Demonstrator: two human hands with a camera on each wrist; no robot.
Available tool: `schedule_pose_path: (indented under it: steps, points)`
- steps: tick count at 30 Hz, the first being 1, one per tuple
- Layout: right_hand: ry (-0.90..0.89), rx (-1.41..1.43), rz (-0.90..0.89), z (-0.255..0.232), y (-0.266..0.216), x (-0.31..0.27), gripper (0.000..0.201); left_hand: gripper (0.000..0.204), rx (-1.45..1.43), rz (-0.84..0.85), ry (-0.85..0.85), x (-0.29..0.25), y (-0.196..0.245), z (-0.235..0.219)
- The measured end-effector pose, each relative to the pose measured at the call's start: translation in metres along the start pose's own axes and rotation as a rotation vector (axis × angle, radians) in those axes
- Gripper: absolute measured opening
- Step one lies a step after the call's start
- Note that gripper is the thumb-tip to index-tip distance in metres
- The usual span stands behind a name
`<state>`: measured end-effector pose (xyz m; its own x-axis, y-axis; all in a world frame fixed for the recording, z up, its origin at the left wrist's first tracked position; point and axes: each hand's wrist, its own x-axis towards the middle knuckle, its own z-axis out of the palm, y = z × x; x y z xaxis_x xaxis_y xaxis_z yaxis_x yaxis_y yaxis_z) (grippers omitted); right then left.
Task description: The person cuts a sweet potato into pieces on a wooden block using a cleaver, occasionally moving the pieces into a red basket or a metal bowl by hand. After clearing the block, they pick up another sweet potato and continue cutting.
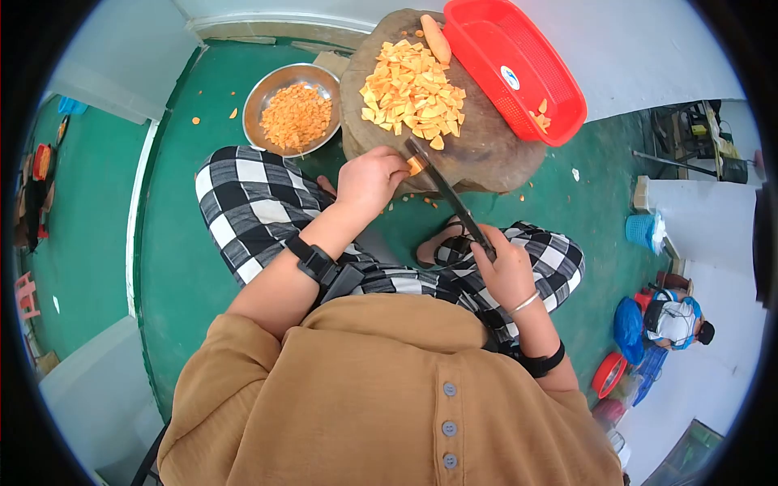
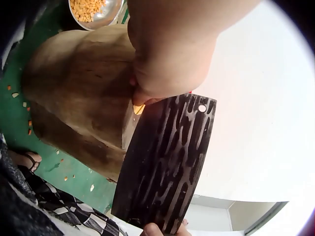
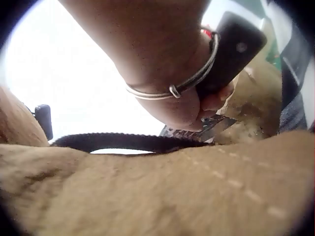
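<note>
My left hand (image 1: 367, 180) is at the near edge of a round wooden chopping block (image 1: 494, 162), pinching a small orange carrot piece (image 1: 416, 166). The black cleaver (image 2: 167, 152) has its far end beside that piece and those fingers. My right hand (image 1: 509, 271) grips its dark handle (image 3: 238, 44), with the blade slanting away and to the left. A heap of cut carrot chunks (image 1: 413, 93) covers the middle of the block. Behind the heap lies a whole peeled carrot (image 1: 436, 39).
A red plastic basket (image 1: 519, 73) with a few pieces stands on the block's right side. Left of the block, a metal bowl (image 1: 253, 105) holds orange scraps. More bits lie on the green floor (image 1: 194, 89). Another person (image 1: 677, 320) sits far right.
</note>
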<state>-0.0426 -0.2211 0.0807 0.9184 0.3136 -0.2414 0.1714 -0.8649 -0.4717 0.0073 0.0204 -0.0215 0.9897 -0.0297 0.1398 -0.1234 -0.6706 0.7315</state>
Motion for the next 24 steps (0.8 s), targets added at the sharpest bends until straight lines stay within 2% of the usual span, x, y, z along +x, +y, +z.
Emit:
schedule_pose_path:
  steps: [7,11,13,19,20,21,24]
  points:
    - [0.004,-0.001,-0.069,0.001,0.007,-0.007,0.025,0.008,0.002,0.014,-0.021,0.001,-0.005,0.004]
    - [-0.014,0.011,-0.063,0.001,0.006,-0.006,0.022,0.009,-0.003,0.018,-0.023,0.000,-0.002,0.003]
    - [-0.085,0.015,-0.005,-0.001,0.007,-0.002,0.021,0.009,0.005,0.030,-0.029,0.001,0.000,0.004]
    - [-0.007,-0.006,-0.039,0.021,0.009,0.013,0.024,0.010,0.007,0.032,-0.026,0.002,0.002,0.005]
    - [0.016,-0.040,-0.060,0.026,0.015,0.014,0.025,0.010,-0.031,-0.013,-0.034,0.002,0.003,0.006]
    - [0.030,-0.020,-0.056,0.025,0.017,0.014,0.025,0.011,-0.068,-0.061,-0.042,0.002,0.004,0.006]
    - [0.141,-0.018,-0.058,0.018,0.027,0.013,0.029,0.013,-0.050,-0.053,-0.053,0.005,0.005,0.005]
